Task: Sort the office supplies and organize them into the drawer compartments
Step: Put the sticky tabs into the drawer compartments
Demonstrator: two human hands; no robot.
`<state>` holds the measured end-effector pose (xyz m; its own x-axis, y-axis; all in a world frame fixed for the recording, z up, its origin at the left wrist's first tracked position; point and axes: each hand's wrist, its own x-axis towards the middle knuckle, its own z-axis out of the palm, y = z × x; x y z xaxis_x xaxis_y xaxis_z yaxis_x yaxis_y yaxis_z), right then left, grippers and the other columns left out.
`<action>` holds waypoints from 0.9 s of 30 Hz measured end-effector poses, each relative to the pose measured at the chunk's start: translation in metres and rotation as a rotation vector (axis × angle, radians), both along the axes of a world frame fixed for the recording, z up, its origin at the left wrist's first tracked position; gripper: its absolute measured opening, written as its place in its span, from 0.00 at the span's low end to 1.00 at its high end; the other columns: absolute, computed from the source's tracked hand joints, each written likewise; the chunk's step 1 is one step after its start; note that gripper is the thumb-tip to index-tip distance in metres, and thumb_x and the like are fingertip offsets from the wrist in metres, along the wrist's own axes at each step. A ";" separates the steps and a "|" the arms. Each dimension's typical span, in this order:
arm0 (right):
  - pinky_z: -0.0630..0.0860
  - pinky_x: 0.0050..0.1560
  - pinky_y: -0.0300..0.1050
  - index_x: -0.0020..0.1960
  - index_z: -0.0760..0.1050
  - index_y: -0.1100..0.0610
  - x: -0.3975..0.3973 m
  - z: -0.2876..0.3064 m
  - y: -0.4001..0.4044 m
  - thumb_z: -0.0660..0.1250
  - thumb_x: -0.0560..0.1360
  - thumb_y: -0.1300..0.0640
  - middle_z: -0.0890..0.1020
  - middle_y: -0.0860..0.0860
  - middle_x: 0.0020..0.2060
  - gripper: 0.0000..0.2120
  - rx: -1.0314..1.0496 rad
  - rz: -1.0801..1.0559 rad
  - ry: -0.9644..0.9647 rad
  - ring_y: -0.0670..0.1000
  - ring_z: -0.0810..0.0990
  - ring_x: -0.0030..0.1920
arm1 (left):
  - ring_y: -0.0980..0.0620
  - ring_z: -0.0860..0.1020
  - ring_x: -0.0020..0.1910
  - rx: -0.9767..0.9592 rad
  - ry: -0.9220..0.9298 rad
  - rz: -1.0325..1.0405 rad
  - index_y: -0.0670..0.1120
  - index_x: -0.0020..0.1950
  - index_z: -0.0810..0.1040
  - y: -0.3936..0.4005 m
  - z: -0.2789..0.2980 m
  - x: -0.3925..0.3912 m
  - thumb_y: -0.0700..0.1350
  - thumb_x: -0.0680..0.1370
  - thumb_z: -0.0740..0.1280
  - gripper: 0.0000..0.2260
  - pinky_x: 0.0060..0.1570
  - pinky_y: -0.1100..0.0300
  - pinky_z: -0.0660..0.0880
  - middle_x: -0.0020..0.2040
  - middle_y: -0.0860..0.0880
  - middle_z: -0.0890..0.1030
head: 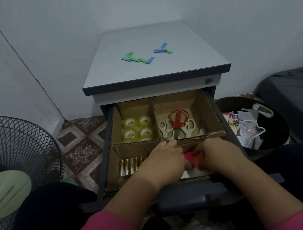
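We've got both hands in the drawer (102,160), front-right compartment: left hand (164,157) & right hand (215,152) each pinch the pink/orange pads (192,159) betw. them (kind unclear). Blue & green tabs (145,56) lie on the cabinet top (187,59).

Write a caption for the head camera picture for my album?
Both hands, left hand and right hand, tuck pink and orange items into the open drawer beside batteries.
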<state>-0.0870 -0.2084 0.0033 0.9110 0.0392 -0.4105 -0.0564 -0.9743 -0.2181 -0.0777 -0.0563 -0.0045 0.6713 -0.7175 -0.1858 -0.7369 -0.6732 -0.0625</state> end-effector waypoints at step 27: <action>0.78 0.54 0.49 0.59 0.78 0.44 0.002 -0.009 -0.006 0.70 0.70 0.56 0.81 0.49 0.53 0.18 -0.058 -0.047 -0.047 0.51 0.79 0.52 | 0.46 0.65 0.59 0.010 -0.018 -0.006 0.63 0.71 0.65 0.000 -0.003 0.003 0.41 0.81 0.56 0.23 0.56 0.54 0.61 0.58 0.47 0.73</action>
<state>-0.0849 -0.2139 -0.0053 0.9297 -0.0264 -0.3674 -0.0932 -0.9818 -0.1653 -0.0747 -0.0564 -0.0072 0.6704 -0.7196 -0.1807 -0.7394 -0.6682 -0.0826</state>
